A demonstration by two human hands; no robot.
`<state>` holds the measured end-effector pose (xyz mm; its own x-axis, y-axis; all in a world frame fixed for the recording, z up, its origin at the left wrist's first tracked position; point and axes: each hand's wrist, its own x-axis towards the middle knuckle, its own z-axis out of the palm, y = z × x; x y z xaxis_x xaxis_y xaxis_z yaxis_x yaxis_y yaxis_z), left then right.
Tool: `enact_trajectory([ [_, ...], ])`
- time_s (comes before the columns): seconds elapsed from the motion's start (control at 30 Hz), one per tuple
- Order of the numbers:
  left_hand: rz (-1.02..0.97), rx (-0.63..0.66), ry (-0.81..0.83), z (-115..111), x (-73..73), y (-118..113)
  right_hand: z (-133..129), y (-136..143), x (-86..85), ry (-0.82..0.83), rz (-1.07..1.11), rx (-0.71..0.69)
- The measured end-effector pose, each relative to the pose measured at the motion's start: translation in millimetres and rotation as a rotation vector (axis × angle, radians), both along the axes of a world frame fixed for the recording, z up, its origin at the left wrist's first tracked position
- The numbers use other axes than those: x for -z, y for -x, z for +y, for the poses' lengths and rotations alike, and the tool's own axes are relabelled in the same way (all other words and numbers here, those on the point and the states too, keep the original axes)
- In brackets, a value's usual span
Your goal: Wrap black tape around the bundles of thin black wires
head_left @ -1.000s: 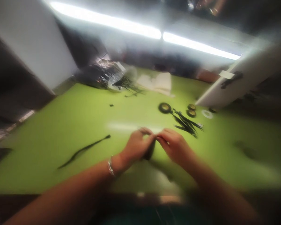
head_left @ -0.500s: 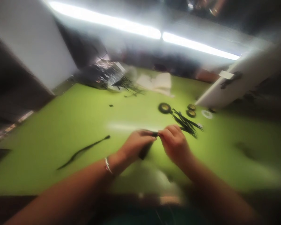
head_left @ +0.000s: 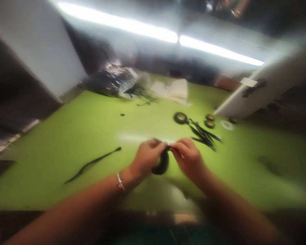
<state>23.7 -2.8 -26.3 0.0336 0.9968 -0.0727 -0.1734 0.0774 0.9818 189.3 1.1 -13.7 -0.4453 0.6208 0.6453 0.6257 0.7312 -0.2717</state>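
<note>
In front of me, over the middle of the table, my left hand (head_left: 150, 154) is closed on a roll of black tape (head_left: 162, 164). The roll hangs below the fingers, its round side partly facing me, and its upper part is hidden by the hand. Thumb and fingers of my right hand (head_left: 188, 153) are pinched together at a small dark bit by the left fingertips; blur hides what it is. A black cable strip (head_left: 93, 164) lies to the left. Right of my hands is a bundle of black cables (head_left: 204, 136).
Beyond the hands on the green table (head_left: 97, 119) lie a tape roll (head_left: 180, 118), two small stacked rolls (head_left: 209, 121) and a white ring (head_left: 226, 125). A plastic bag (head_left: 112, 81) with black cables and an open book (head_left: 172, 90) are farther back. A white panel (head_left: 247, 97) stands at right.
The tape roll has turned in my left hand, from nearly edge-on to showing its rounded side. Both hands stay close together, their fingertips shifted slightly left. The view has moved a little.
</note>
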Motion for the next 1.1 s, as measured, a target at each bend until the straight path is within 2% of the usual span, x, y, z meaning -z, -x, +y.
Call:
enact_trajectory([
  [0.13, 0.165, 0.001, -0.140, -1, -6.4, 2, 0, -4, -7.5, 0.319, 0.002, -0.045],
  [0.2, 0.177, 0.012, -0.165, -1, -6.9, 2, 0, -5, -10.3, 0.390, 0.008, -0.051],
  [0.27, 0.113, 0.070, -0.122, -1, -6.3, 0, -1, -5, -11.7, 0.408, 0.063, -0.026],
  [0.37, 0.012, 0.164, -0.049, -1, -4.6, -2, -1, -4, -12.6, 0.369, 0.111, 0.011],
  [0.57, -0.028, 0.283, 0.025, 1, 0.9, -4, -1, -8, -16.3, 0.276, 0.070, -0.014],
  [0.7, -0.018, 0.274, 0.044, 1, 1.6, -2, -1, -9, -15.0, 0.160, 0.025, -0.018],
  [0.93, -0.045, 0.286, 0.117, 2, -0.8, 7, 1, -7, -6.2, -0.136, -0.138, 0.035],
  [1.1, -0.061, 0.251, 0.081, 1, -5.3, 5, 1, -7, -3.9, -0.240, -0.148, 0.034],
])
